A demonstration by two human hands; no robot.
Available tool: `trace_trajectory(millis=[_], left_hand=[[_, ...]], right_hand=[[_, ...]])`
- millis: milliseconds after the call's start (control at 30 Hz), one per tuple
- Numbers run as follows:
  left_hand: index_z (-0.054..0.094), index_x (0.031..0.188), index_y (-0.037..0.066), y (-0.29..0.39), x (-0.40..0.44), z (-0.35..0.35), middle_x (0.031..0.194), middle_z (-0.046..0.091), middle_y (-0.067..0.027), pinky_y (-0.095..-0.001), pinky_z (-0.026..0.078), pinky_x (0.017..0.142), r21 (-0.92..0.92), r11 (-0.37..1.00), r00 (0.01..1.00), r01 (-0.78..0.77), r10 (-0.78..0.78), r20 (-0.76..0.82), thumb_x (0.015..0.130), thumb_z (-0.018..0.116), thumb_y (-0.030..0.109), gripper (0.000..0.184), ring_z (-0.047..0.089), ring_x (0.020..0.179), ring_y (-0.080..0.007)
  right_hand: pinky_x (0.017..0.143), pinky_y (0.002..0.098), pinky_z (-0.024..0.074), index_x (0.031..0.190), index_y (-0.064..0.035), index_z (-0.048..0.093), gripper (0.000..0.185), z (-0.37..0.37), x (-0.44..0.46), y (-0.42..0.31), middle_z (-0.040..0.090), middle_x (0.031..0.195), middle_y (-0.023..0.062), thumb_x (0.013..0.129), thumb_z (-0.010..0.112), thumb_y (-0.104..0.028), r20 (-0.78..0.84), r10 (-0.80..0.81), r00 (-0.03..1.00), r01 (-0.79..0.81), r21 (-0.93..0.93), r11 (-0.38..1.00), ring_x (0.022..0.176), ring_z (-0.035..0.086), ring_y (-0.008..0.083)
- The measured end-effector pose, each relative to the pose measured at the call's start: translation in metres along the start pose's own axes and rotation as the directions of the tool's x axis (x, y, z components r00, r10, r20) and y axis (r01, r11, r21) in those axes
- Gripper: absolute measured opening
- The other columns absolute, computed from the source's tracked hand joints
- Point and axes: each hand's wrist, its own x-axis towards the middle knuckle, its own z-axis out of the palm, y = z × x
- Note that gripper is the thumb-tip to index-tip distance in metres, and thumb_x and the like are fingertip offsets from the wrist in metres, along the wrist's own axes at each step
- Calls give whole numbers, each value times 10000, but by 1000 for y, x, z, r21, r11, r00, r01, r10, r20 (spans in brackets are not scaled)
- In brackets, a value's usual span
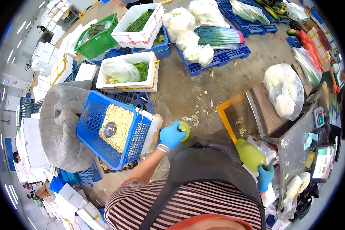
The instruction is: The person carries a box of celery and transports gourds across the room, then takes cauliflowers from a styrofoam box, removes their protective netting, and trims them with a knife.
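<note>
My left hand (171,136), in a blue glove, is in front of the apron at the middle. Its fingers are closed on a round, light-green thing (185,130); whether it is a cut gourd or a roll of tape I cannot make out. Low on the right, my right hand (264,178), also gloved in blue, grips the lower end of a long pale-green gourd (250,155). White plastic bags lie around that gourd. Left of my left hand stands a blue crate (87,115) holding peeled garlic cloves (120,117) with a round metal bowl (109,130) on them.
A metal table (295,153) with a scale display (318,117) stands at the right. Foam boxes (153,82) of greens and a green crate (99,44) are ahead left. Blue pallets (218,57) carry leeks (220,36) and bagged vegetables. A grey padded chair (61,126) is left.
</note>
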Motion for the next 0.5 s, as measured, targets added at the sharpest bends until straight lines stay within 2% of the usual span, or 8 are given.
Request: trace_trajectory(millis=[33,67,167,267,333,400,467,500], left_hand=[[608,931,131,-7,9,0,747,675,-172,-474,522,643,22,999,999,34,-34,16,748,672,401,333,655,680,-380],[608,927,131,-10,17,-1,742,674,-170,-473,522,636,2,999,999,45,-45,-1,746,673,408,338,654,674,-380],[604,913,130,-12,41,0,734,674,-148,-470,517,629,-66,991,992,117,-120,-45,728,690,420,355,653,674,-375],[602,906,125,0,75,3,749,674,-148,-468,510,636,-52,990,989,130,-134,-68,721,700,406,350,653,692,-368],[608,922,122,16,99,-1,802,682,-148,-457,510,648,-75,972,973,225,-229,-45,713,717,406,368,656,724,-361],[613,935,119,24,125,6,822,690,-139,-453,515,656,-87,973,975,215,-219,-29,708,741,412,392,662,736,-355],[614,933,112,37,148,9,823,694,-135,-442,519,659,42,956,957,290,-290,-16,704,762,408,402,666,739,-347],[613,928,109,53,168,4,825,694,-138,-434,520,657,-17,954,954,299,-299,-32,702,768,401,401,667,744,-347]], right_hand=[[573,272,440,938,16,542,313,28,-4,-54,553,746,-17,722,744,-90,15,87,996,-88,65,994,635,477,87],[562,290,449,864,-3,521,306,46,12,-53,569,724,-3,703,753,-120,35,-128,991,131,-98,987,630,494,93],[567,308,458,799,-22,506,300,88,38,-114,560,646,73,695,753,-155,205,-276,939,330,-306,893,620,515,107],[603,331,473,815,-23,522,252,126,82,-147,595,697,99,716,718,-146,333,-305,892,418,-353,837,642,570,147],[639,368,493,857,-29,554,234,159,114,-191,623,757,137,719,703,-145,474,-279,835,454,-308,836,677,628,243],[649,416,494,868,-54,563,224,181,172,-196,614,792,165,723,686,-172,576,-438,690,698,-367,615,733,626,348],[637,450,482,852,-77,543,205,201,222,-232,589,811,168,740,664,-199,664,-385,641,740,-401,541,762,589,400],[633,456,480,843,-85,535,199,210,250,-249,584,813,160,746,657,-207,704,-381,599,771,-379,512,754,590,395]])
